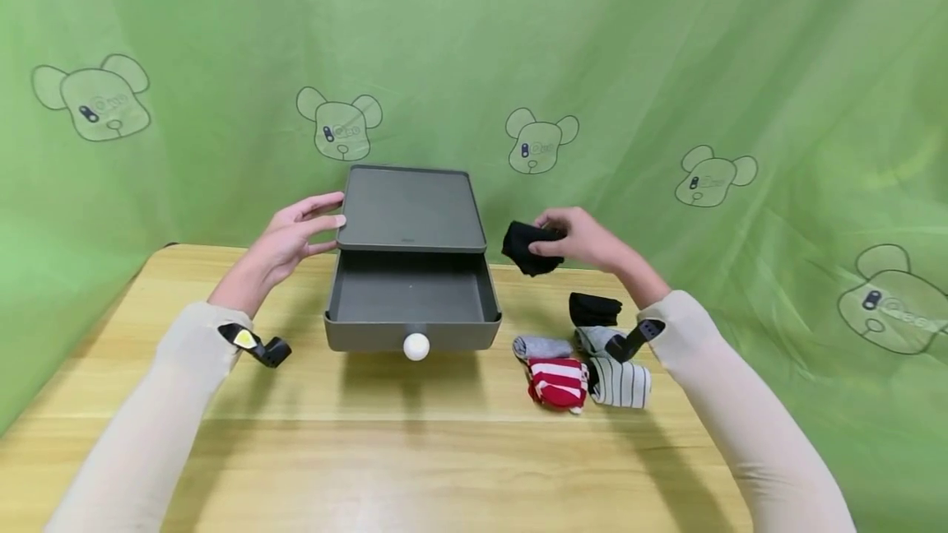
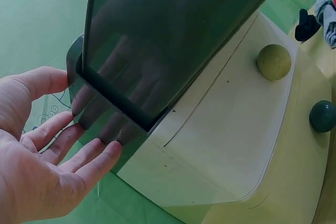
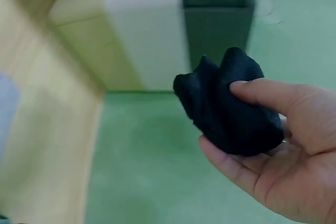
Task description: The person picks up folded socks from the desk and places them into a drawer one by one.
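A grey drawer unit stands toward the back of the table, its top drawer pulled out by a white round knob side facing me. My left hand touches the unit's left side near the top, fingers spread and nearly straight. In the left wrist view, the fingertips of the left hand meet the dark top's edge. Right of the unit, my right hand pinches a folded black sock bundle above the table. The thumb lies over the black bundle in the right wrist view.
On the table's right lie another black bundle, grey rolled socks, a red-and-white striped bundle and a white one with dark stripes. A green curtain hangs behind the wooden table.
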Demonstrator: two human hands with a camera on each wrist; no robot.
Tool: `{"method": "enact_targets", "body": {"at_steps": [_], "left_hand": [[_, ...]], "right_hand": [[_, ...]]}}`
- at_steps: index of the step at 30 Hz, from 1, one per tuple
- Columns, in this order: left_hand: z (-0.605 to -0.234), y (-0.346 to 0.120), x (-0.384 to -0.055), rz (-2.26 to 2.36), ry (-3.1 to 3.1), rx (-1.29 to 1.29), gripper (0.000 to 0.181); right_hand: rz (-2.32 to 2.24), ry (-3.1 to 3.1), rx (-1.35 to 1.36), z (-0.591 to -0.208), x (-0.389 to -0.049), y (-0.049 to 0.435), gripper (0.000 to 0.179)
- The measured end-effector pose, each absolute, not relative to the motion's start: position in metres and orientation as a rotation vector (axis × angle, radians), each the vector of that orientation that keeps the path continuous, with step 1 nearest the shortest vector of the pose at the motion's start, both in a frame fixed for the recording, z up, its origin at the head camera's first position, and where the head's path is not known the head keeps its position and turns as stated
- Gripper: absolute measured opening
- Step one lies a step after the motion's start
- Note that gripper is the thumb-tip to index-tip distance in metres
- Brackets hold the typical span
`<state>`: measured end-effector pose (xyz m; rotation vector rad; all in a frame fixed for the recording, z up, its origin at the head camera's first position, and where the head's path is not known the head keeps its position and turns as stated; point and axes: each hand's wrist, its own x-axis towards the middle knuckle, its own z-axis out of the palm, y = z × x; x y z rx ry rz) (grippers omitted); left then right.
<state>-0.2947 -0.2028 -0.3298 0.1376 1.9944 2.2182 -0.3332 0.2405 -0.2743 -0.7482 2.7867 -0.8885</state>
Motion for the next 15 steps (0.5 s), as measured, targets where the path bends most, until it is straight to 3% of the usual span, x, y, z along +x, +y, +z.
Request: {"method": "enact_targets", "body": {"at_steps": [15], "left_hand": [[-0.329, -0.198, -0.296, 2.231, 1.975, 0.166, 0.066]], "right_hand": [[-1.044, 2.815, -0.907, -0.170, -0.289, 0.188, 0.024]]}}
